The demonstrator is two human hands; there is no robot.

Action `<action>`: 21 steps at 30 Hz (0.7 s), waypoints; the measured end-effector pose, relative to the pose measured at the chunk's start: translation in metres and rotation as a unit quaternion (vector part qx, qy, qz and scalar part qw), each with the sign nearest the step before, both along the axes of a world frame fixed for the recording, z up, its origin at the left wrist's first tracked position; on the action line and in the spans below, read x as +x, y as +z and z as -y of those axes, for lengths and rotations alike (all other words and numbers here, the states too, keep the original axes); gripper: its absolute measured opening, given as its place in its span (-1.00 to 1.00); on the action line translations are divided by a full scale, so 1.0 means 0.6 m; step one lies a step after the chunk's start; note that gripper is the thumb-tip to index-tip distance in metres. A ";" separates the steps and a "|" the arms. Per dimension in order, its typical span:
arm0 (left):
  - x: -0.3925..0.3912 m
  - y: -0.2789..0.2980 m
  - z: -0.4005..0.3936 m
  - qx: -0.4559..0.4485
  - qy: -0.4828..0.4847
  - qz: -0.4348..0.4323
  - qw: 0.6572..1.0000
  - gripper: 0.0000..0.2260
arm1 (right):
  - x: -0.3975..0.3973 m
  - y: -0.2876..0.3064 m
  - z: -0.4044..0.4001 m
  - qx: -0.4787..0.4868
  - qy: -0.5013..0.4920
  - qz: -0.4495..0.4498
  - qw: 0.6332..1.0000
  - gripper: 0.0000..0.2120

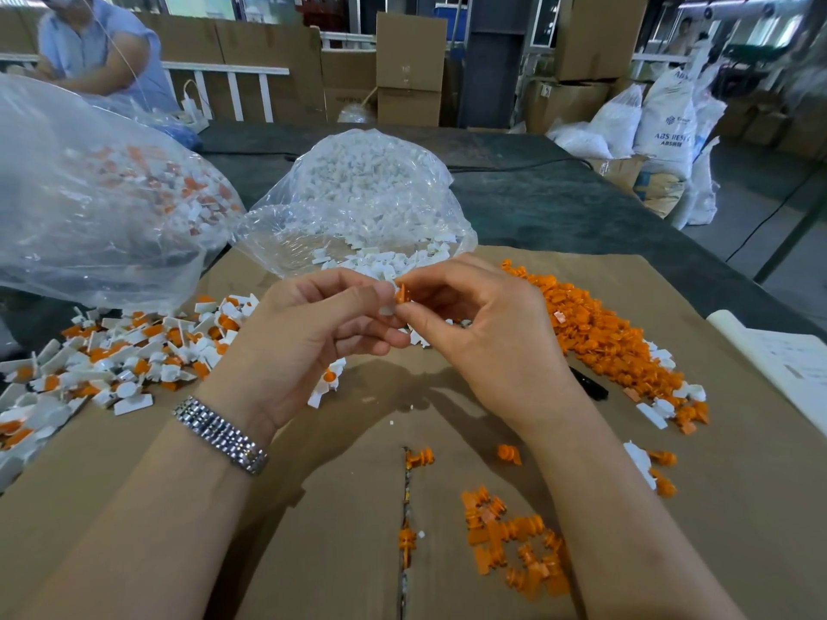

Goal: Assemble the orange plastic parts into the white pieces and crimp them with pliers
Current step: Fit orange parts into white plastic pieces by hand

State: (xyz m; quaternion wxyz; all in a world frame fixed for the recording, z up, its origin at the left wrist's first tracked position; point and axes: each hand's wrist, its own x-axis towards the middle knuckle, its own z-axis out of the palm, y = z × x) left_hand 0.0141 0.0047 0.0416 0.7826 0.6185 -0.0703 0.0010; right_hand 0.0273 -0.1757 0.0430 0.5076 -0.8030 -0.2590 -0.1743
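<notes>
1. The hands are meeting above the middle of the cardboard-covered worktop (134,463); the left hand (313,346) is pinching a white piece (387,310) between thumb and curled fingers, and the right hand (483,333) is pinching an orange part (402,293) at its fingertips; neither hand is opened beyond that pinch.
2. The orange part is sitting right against the white piece, just above it, between the two sets of fingertips; its long axis is hard to make out behind the fingers, so whether it is already seated I cannot tell.
3. By my reckoning the coming move is turning on pressing the two together along that short line between the hands; both hands are equally near.
4. Supplies are lying close by: the orange pile (604,333) to the right, a bag of white pieces (371,194) straight ahead, assembled pieces (116,355) heaped to the left; a dark tool (590,387), perhaps the pliers, is peeking out beside the right wrist, nearer that hand.
5. Readable writing: a white sack (667,127) at the far right is showing "ABS" with smaller print below that is too blurred to read.
</notes>
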 end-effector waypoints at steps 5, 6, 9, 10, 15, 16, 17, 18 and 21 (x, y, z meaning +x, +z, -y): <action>0.001 -0.004 0.004 0.010 0.026 0.004 1.000 -0.91 | -0.003 0.003 0.002 0.002 0.025 -0.038 0.999 -0.77; 0.002 -0.004 0.004 0.007 0.033 0.004 0.999 -0.89 | -0.002 0.005 0.005 0.019 0.036 -0.066 0.997 -0.75; 0.004 -0.003 0.004 -0.005 0.058 -0.001 0.998 -0.83 | 0.010 0.005 0.020 -0.022 -0.057 -0.098 0.993 -0.73; 0.004 -0.003 0.004 -0.011 0.064 -0.001 0.998 -0.83 | 0.015 0.002 0.028 -0.102 -0.134 -0.092 0.981 -0.71; 0.005 -0.004 0.001 -0.032 0.082 0.004 0.996 -0.85 | 0.024 -0.017 0.055 -0.425 -0.283 -0.266 0.818 -0.46; 0.004 -0.004 0.000 -0.033 0.082 0.004 0.996 -0.86 | 0.025 -0.019 0.056 -0.439 -0.280 -0.276 0.808 -0.45; 0.004 -0.004 0.000 -0.033 0.081 0.005 0.996 -0.88 | 0.025 -0.021 0.056 -0.445 -0.279 -0.271 0.807 -0.46; 0.004 -0.004 -0.001 -0.032 0.078 0.005 0.996 -0.88 | 0.024 -0.021 0.054 -0.449 -0.277 -0.260 0.809 -0.49; 0.004 -0.005 0.000 -0.024 0.078 0.005 0.997 -0.86 | 0.023 -0.019 0.049 -0.431 -0.266 -0.226 0.832 -0.67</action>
